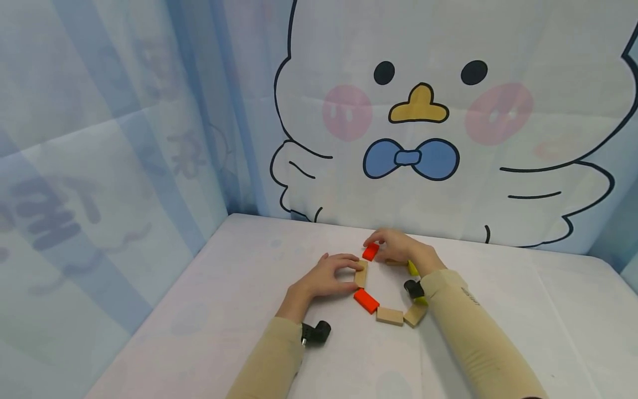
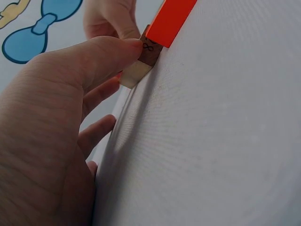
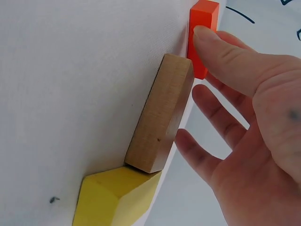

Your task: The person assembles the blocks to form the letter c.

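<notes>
On the white table, several small rectangular blocks form a ring. My right hand (image 1: 397, 245) pinches a red block (image 1: 370, 252) at the far left of the ring; in the right wrist view the thumb lies on that red block (image 3: 203, 44). Just beside it stands a plain wooden block (image 3: 160, 113), whose other end meets a yellow block (image 3: 113, 193). At the ring's left side, my left hand (image 1: 326, 276) holds another wooden block (image 1: 361, 275) between thumb and fingers. Its near end touches or nearly touches a second red block (image 1: 366, 301).
Along the ring's near side lie two wooden blocks (image 1: 390, 316). A yellow block (image 1: 421, 301) is partly hidden by the right wrist's camera (image 1: 412, 288). A curtain with a cartoon bird (image 1: 411, 158) hangs behind the table's (image 1: 224, 277) far edge.
</notes>
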The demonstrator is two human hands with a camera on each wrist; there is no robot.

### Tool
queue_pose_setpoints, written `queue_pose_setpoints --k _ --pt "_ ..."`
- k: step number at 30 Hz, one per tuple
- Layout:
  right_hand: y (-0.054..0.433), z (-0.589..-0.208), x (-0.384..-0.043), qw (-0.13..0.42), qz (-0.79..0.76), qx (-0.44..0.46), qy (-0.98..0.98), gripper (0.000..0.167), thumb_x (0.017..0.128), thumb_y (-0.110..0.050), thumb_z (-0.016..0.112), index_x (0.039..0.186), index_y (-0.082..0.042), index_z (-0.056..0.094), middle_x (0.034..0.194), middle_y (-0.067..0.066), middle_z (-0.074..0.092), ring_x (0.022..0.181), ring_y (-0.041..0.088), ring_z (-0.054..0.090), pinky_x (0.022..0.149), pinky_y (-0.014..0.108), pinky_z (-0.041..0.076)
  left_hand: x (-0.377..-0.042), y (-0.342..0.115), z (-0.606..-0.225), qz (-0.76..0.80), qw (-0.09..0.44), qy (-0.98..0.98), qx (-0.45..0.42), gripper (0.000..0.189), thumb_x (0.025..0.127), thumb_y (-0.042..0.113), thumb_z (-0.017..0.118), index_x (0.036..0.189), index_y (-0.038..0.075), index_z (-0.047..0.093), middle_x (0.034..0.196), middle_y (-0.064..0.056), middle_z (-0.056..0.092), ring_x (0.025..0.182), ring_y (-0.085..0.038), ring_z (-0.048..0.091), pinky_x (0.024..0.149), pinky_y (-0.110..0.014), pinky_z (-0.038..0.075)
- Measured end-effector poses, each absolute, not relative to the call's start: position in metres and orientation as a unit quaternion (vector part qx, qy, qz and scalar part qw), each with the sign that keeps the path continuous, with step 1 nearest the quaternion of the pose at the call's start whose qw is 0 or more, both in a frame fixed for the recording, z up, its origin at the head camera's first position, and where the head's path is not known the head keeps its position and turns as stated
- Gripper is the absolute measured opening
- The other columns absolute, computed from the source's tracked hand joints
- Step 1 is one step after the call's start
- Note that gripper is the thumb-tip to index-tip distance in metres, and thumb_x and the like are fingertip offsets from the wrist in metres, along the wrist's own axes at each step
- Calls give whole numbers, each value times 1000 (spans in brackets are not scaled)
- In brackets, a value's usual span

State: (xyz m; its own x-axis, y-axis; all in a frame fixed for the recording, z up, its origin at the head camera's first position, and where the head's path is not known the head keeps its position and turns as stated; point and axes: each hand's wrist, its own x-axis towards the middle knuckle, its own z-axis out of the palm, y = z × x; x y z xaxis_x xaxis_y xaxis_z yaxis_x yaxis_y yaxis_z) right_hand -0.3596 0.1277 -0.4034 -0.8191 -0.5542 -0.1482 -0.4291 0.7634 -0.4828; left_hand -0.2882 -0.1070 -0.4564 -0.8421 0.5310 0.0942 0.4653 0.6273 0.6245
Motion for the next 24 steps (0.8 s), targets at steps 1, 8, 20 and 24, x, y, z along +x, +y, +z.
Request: queue_pose_setpoints --k 1,8,20,24 --pt "128 -403 -359 142 -219 -261 929 35 95 -9 69 130 -14 68 137 15 56 121 37 50 104 56 43 -288 -107 -456 331 50 901 276 42 92 37 71 130 22 69 145 5 54 140 -13 40 121 -55 6" --pt "127 -404 -359 137 -229 -251 930 31 96 -10 68 127 -13 70 132 12 59 120 35 52 103 54 45 -288 -106 -456 330 50 903 269 42 91 38 71 131 23 69 145 6 54 140 -13 40 121 -55 6" --pt "124 -405 -357 133 -235 -255 929 29 94 -10 71 123 -13 72 125 8 62 115 31 54 100 49 48 -289 -106 -458 332 50 902 270 41 92 37 71 130 23 69 146 6 54 141 -13 40 121 -55 6" --pt "123 -406 -357 135 -232 -254 929 29 94 -11 72 123 -13 72 124 8 61 114 31 54 100 49 47 -288 -106 -457 332 52 902 270 41 92 35 71 131 22 69 146 6 54 141 -13 39 121 -54 5"
